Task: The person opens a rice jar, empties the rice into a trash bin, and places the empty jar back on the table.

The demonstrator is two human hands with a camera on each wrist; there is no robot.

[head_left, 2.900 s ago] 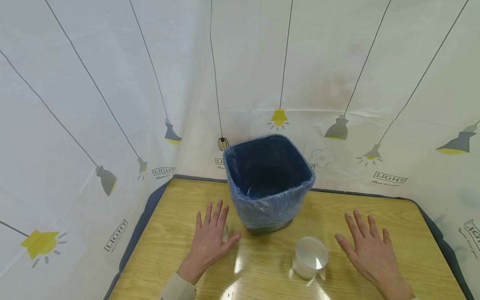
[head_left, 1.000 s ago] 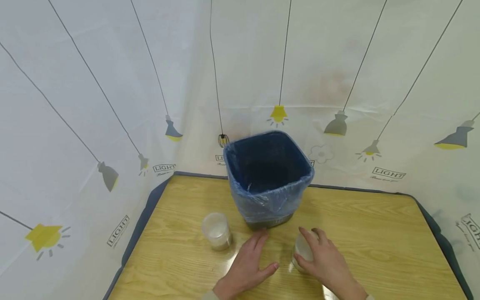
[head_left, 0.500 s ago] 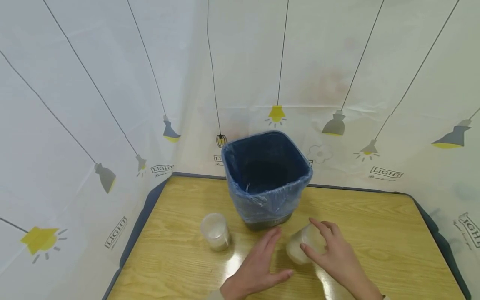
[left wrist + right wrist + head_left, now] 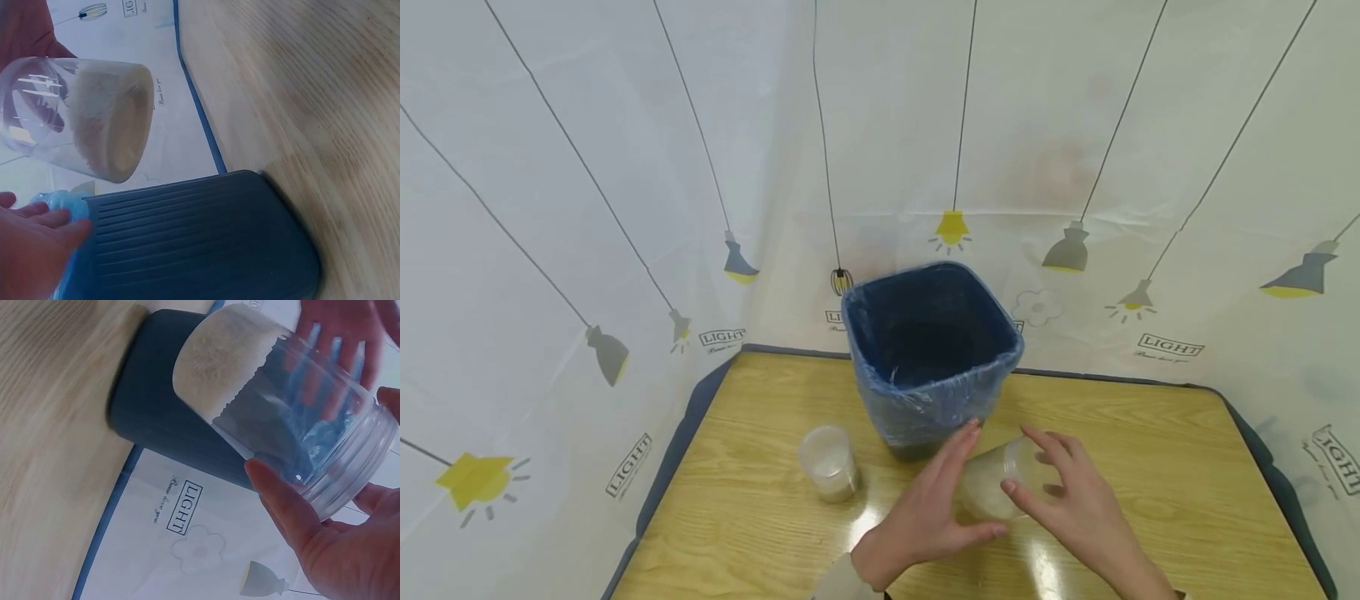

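A clear jar (image 4: 988,483) with a layer of white grainy stuff at its base is tilted on its side, its threaded rim toward my right hand. My right hand (image 4: 1078,508) holds it near the rim with curled fingers and thumb, off the table in the left wrist view (image 4: 112,119). Close on the jar's left, my left hand (image 4: 925,508) has its fingers extended and thumb apart; whether it touches the jar I cannot tell. A second, similar jar (image 4: 830,462) stands upright farther left.
Behind the hands stands a dark square bin (image 4: 910,450) lined with a blue plastic bag (image 4: 925,408). The wood-grain table (image 4: 737,517) meets a white curtain (image 4: 880,125) printed with lamps at the back and sides.
Both hands have come inward from lying apart. The right hand has taken hold of the right jar, lifted and tilted it. The left hand has moved from the other jar toward the held one.
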